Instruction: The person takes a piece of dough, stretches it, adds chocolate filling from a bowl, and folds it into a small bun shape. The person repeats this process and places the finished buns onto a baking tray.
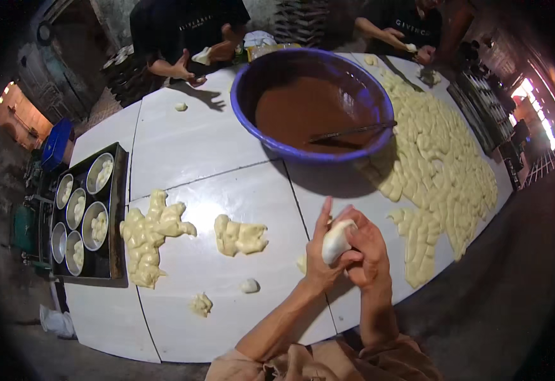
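Observation:
A smooth, pale piece of dough (337,242) is held between my two hands over the near part of the white table. My left hand (319,261) cups it from the left, one finger pointing up. From the other side, my right hand (369,254) curls its fingers and thumb round it. On the tabletop left of my hands lie a small white dough ball (249,286), a ragged scrap of dough (200,305) and a flattened yellowish dough piece (240,235). Farther left spreads a larger lumpy dough mass (150,238).
A purple basin (379,143) of brown filling, with a dark stick across it, stands beyond my hands. Dough strips (439,159) cover the right side. At left, a dark tray (118,219) carries several round tins. Two people (188,32) handle dough across the table.

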A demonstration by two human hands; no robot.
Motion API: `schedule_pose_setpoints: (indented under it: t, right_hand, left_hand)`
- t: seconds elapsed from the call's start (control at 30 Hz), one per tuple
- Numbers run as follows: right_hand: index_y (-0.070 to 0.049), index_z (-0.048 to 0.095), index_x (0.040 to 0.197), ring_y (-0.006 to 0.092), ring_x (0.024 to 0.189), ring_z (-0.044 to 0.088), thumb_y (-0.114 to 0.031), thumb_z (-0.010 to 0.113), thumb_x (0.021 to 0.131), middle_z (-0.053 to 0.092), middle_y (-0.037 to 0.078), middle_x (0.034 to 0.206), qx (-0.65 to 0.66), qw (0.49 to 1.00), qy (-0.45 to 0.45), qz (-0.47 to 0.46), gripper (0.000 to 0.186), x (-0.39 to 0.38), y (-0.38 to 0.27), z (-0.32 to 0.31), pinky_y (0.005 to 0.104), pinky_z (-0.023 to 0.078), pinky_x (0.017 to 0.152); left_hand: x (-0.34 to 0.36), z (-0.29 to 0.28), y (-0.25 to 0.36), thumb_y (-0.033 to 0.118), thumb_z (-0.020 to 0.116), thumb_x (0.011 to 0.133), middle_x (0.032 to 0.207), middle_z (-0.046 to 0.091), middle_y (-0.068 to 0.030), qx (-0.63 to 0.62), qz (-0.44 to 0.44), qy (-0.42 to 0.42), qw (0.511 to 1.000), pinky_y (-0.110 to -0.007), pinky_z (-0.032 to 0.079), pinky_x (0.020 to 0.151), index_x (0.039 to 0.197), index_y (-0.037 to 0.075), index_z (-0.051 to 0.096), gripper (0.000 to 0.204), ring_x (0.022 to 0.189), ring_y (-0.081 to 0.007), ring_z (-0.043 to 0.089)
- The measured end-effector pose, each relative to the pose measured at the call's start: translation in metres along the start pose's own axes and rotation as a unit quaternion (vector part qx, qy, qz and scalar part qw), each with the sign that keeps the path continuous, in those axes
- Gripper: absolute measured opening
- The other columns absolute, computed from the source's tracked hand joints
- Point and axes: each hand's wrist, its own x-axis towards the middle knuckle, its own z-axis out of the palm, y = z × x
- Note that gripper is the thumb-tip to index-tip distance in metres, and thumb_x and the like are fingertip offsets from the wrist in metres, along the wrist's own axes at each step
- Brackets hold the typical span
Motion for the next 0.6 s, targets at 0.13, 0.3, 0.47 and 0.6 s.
schedule_pose_setpoints:
  t: [0.13,0.3,0.47,0.6]
  right_hand:
    - [-0.003,0.057,0.107,0.0116,0.085,0.062,-0.019,0.066,0.092,0.064,0.005,0.094,-0.217,0.970,-0.009,-0.113,0.023,0.093,-0.039,0.008,0.0259,0.050,0.074]
    - [-0.002,0.063,0.100,0.0183,0.080,0.065,-0.021,0.063,0.086,0.068,0.010,0.090,-0.593,0.799,-0.066,-0.071,0.023,0.218,-0.069,-0.015,0.0341,0.050,0.069]
    - [-0.003,0.070,0.105,0.0290,0.089,0.067,-0.022,0.064,0.077,0.071,0.017,0.098,-0.813,0.539,-0.217,0.031,0.034,0.262,-0.034,-0.032,0.0403,0.050,0.078]
    - [-0.003,0.071,0.100,0.0251,0.081,0.066,-0.026,0.064,0.077,0.071,0.013,0.087,-0.741,0.640,-0.177,0.101,0.034,0.252,-0.054,-0.015,0.0379,0.049,0.075]
  left_hand:
    - [-0.009,-0.027,0.011,0.007,0.066,0.093,0.139,0.052,-0.0209,-0.062,-0.181,0.064,0.979,-0.030,0.057,0.085,0.157,0.009,0.015,0.082,0.099,-0.0185,0.067]
    - [-0.012,-0.079,0.036,0.014,0.060,0.099,0.121,0.061,-0.0183,0.035,-0.246,0.086,0.965,-0.032,0.055,0.091,0.139,-0.001,0.047,0.045,0.103,-0.0208,0.065]
    - [-0.028,-0.105,0.039,0.014,0.062,0.098,0.113,0.065,-0.0145,0.075,-0.250,0.127,0.957,-0.034,0.056,0.090,0.126,-0.003,0.059,0.033,0.107,-0.0206,0.063]
    - [-0.032,-0.108,0.048,0.017,0.063,0.098,0.116,0.066,-0.0142,0.068,-0.317,0.138,0.936,-0.032,0.054,0.089,0.126,-0.002,0.059,0.034,0.104,-0.0193,0.065]
